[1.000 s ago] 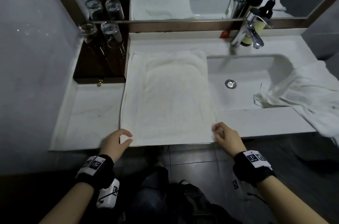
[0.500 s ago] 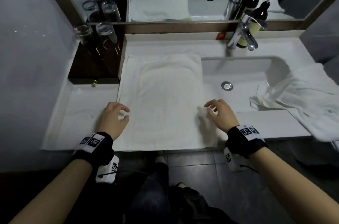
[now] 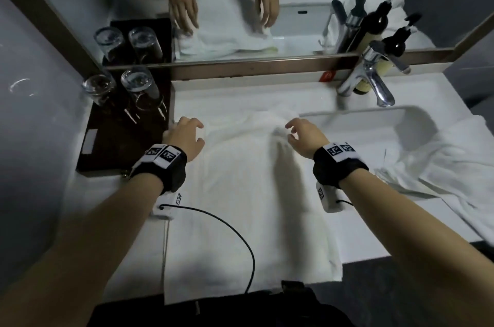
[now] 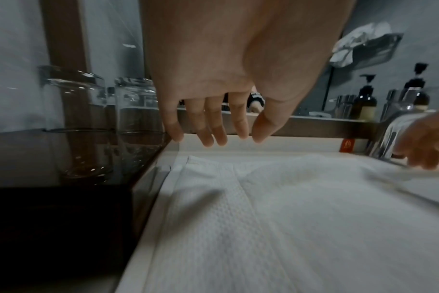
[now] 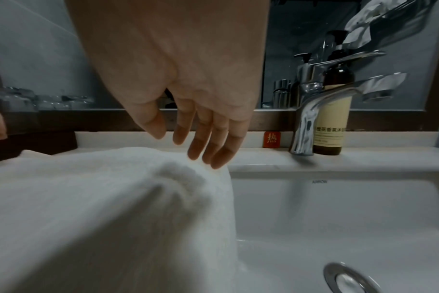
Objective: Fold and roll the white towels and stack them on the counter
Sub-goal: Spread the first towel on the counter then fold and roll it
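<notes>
A white towel (image 3: 248, 193) is lying flat on the counter (image 3: 358, 233), running from the front edge toward the back ledge, with its right side hanging over the sink's (image 3: 374, 128) left rim. The left hand (image 3: 184, 136) is hovering over the towel's far left corner, beside the dark tray (image 3: 117, 144). In the left wrist view its fingers (image 4: 213, 126) are reaching down, loosely spread and nearly straight, above the cloth and holding nothing. The right hand (image 3: 304, 136) is sitting over the towel's far right corner, at the sink's edge. In the right wrist view its fingers (image 5: 218, 146) are hanging relaxed, their tips just at the raised fold of the towel (image 5: 118, 208); whether they are touching it cannot be told, and nothing is pinched. A second towel (image 3: 438, 166) is lying crumpled at the counter's right end, spilling over the sink's right rim. Two glasses (image 3: 120, 88) are standing upside down at the tray's back. The tap (image 3: 371, 78) is standing on the back ledge, with a pump bottle (image 5: 331, 123) just behind it. The mirror (image 3: 240, 5) is showing both hands over the towel.
</notes>
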Available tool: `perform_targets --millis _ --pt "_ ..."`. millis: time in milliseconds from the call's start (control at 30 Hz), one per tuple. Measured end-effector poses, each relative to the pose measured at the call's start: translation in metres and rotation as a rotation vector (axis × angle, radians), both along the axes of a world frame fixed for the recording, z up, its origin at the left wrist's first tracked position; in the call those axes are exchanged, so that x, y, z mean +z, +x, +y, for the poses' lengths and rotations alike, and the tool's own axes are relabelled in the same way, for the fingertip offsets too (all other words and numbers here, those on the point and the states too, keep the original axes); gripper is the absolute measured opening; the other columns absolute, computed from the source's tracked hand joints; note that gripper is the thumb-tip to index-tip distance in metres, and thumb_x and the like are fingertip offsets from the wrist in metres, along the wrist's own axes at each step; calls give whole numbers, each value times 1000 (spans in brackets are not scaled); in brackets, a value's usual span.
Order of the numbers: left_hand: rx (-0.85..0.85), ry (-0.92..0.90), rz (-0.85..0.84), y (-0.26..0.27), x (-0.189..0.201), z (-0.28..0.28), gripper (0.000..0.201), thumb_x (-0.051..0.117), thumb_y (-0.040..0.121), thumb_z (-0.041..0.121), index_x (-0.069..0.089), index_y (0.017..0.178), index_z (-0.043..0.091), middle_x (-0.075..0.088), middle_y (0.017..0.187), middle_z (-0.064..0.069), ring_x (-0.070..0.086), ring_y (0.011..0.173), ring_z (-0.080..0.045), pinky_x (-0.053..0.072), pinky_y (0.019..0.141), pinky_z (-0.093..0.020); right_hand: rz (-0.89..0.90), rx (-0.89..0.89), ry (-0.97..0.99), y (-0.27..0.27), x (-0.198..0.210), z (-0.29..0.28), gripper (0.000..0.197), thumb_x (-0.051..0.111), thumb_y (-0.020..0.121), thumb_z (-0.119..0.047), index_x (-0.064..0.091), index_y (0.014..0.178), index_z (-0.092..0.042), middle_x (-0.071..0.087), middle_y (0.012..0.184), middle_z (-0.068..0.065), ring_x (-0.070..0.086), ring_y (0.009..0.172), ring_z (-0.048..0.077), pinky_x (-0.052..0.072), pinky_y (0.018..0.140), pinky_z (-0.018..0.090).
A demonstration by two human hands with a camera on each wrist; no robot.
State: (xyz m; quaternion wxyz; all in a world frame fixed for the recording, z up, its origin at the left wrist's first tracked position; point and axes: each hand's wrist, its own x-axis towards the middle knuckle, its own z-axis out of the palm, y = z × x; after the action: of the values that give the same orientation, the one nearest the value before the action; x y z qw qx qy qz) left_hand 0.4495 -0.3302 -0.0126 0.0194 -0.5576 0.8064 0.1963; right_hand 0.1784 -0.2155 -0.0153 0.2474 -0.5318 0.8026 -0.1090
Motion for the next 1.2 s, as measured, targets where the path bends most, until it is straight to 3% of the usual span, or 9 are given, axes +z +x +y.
perform_targets --millis 133,300,433,533,633,867,1000,1067,1200 --pt "-81 -25 -142 -17 -12 -27 54 44 90 10 32 142 20 34 147 -3 31 134 -25 25 107 -44 62 49 29 -2 -10 -30 49 43 93 -10 33 141 -9 34 146 13 32 133 32 35 106 45" --pt "-113 -78 -282 -27 -27 -47 51 41 93 10 30 142 20 39 143 -2 26 136 -23 10 113 -56 181 174 136 -3 -28 -56 72 41 85 5 17 148 -22 20 154 -1 15 143 25 30 110 50" --pt "-169 -103 -360 -32 -36 -58 34 50 91 22 48 125 20 51 126 -5 40 124 -25 13 112 -56 237 157 144 -12 -41 -66 59 46 86 -4 30 141 -20 37 143 4 31 133 28 28 105 46" --pt "-174 -108 -361 -33 -38 -64 27 49 87 20 54 113 19 52 119 -6 45 115 -26 22 108 -48 256 97 101 -24 -44 -70 34 53 89 -20 49 122 -15 48 126 10 39 121 30 35 95 42" --pt "-199 -70 -419 -29 -37 -71 26 49 89 29 56 112 18 50 119 -7 46 113 -27 30 100 -42 269 63 118 -39 -44 -70 25 55 91 -27 56 111 -12 48 121 11 40 118 31 38 91 41" --pt "-235 -124 -543 -36 -32 -72 26 41 84 3 54 105 12 55 109 -8 53 104 -27 30 103 -42 124 -25 129 -53 -42 -81 20 49 93 -10 53 110 -2 44 120 17 42 113 35 42 92 40" --pt "-245 -52 -601 -36 -32 -67 23 44 83 5 54 102 13 56 104 -8 54 101 -27 29 101 -42 55 -19 160 -56 -45 -78 17 56 87 -13 57 102 -8 58 110 14 55 100 32 35 72 27" --pt "-235 -15 -564 -35 -30 -66 16 47 86 11 52 102 13 55 103 -9 55 98 -29 33 95 -40 61 7 167 -58 -46 -74 17 57 84 -11 57 100 -9 62 107 14 56 98 31 33 69 26" --pt "-215 88 -402 -31 -16 -68 7 45 92 21 42 92 15 42 93 -5 46 80 -28 37 70 -34 86 61 136 -64 -43 -70 23 52 87 -7 59 109 -9 56 112 18 55 100 34 33 71 26"
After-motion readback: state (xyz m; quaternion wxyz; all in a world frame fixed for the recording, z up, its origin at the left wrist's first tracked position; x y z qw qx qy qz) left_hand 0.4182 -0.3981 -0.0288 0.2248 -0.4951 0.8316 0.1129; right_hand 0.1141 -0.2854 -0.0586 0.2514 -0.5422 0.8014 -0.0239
